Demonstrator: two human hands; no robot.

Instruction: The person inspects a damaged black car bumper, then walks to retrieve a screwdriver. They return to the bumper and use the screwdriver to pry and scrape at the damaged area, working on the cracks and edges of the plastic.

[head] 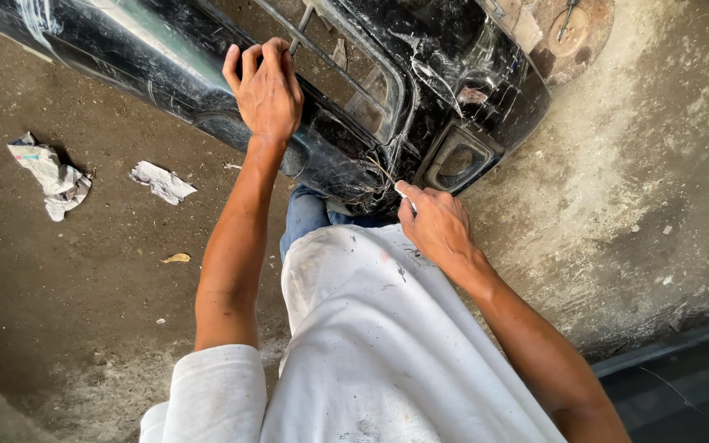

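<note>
1. Head view: your left hand (267, 89) is curled over the upper edge of the scratched, glossy black plastic car bumper (207, 70), fingers hooked into its long grille opening and clamped on that edge.
2. Your right hand (435, 223) sits at the bumper's lower edge, just below the cracked, frayed area, with the fingers folded narrow and the thumb pressed forward. A thin pale tip shows at the thumb; you cannot tell what it is, or whether the hand grips it.
3. The bumper lies tilted across the top of the view, resting against your knees. Its recessed square lamp socket (458, 162) is just up and right of your right hand.
4. Your lap is covered by a stained white cloth garment (371, 328), with blue denim trousers (305, 215) showing between the arms under the bumper.
5. On the dusty grey concrete floor (84, 279) to your left lie a crumpled sheet of newspaper (51, 174) and, near it, a smaller crumpled white paper scrap (162, 181); a dry yellow leaf (177, 258) is below them.
</note>
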